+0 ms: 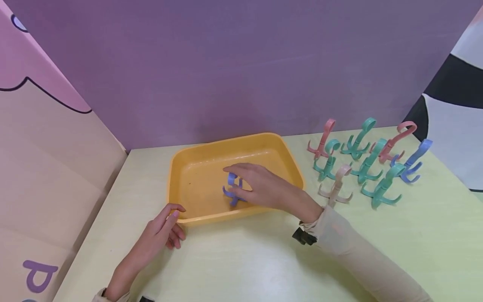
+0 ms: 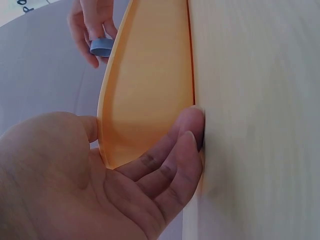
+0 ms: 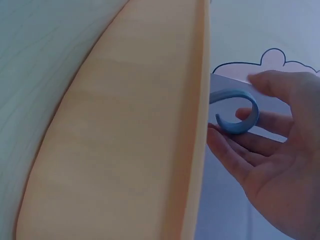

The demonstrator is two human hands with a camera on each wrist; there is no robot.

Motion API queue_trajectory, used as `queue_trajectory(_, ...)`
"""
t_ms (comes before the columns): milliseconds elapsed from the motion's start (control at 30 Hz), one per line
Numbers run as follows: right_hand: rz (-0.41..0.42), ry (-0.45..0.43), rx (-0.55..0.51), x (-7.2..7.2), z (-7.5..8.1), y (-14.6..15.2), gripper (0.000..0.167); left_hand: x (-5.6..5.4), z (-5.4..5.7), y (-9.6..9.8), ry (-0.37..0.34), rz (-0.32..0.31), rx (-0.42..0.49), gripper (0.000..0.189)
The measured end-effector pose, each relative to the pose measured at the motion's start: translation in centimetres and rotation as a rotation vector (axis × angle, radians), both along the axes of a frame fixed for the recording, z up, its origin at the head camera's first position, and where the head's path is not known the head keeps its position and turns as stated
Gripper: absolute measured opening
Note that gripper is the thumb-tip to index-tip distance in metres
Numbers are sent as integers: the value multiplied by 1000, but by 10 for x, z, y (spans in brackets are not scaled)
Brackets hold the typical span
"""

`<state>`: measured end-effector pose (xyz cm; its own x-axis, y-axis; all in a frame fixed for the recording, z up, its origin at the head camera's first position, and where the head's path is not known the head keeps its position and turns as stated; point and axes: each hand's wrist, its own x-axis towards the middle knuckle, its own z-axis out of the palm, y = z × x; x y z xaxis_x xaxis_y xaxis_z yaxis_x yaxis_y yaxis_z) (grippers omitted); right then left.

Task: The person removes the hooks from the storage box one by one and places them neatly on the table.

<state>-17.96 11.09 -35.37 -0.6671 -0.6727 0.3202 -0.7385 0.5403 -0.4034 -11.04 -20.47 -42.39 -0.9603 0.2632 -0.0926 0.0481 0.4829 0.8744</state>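
Note:
A yellow plastic tray (image 1: pixel 196 180) stands on the table. My left hand (image 1: pixel 162 228) grips its near left corner, one digit over the rim and the other fingers bent against the outer wall (image 2: pixel 145 125). Inside the tray stands a blue multi-prong hook (image 1: pixel 232 180) with a curled top, its prongs spread on the tray floor. My right hand (image 1: pixel 264 186) reaches over the near right rim and surrounds this hook. In the right wrist view the thumb stands away from the curled top (image 3: pixel 242 125), while the other fingers lie loosely beside and behind it.
Right of the tray, several similar hooks stand grouped on the table: a pink one (image 1: pixel 323 140), green ones (image 1: pixel 385 184), a beige one (image 1: pixel 337 184) and a blue one (image 1: pixel 413 163). A purple panel (image 1: pixel 241 71) rises behind the table, with printed panels at both sides.

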Motion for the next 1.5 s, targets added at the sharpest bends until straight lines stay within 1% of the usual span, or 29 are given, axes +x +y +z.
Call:
queue_trajectory(100,-24,81,-12,3,-1,-1,45,-1,-1,1,-2,-3,0,36)
queue_trajectory(167,-34,153,-34,4,-2,-1,39,-1,-2,1,1,-10,1,37)
queue_trajectory(233,-36,205,-62,4,-3,-1,33,-2,-1,2,9,-16,1,37)
queue_trajectory(300,-24,225,-100,3,-2,-1,31,-3,0,2,16,-20,-1,38)
queue_trajectory(367,-11,221,-134,3,1,0,32,-3,1,2,19,-21,-2,37)
queue_trajectory(500,-20,241,-170,7,9,2,38,-2,2,3,15,-24,0,38)
queue_trajectory(767,-74,410,-205,28,20,15,36,0,2,2,9,-15,1,35)
queue_trajectory(900,-105,453,-213,37,24,26,35,0,3,2,15,-16,5,35)
queue_trajectory(1033,-98,505,-242,42,30,37,31,1,3,2,5,-11,7,35)
queue_trajectory(1167,-83,565,-267,46,36,50,39,2,2,3,-4,-15,14,36)
queue_trajectory(1233,-89,595,-270,49,40,56,42,2,1,3,-1,-21,14,36)
queue_trajectory(1367,-110,626,-261,55,49,66,42,1,1,1,6,-25,9,37)
queue_trajectory(1500,-134,644,-303,62,61,77,42,0,1,-1,8,-24,9,37)
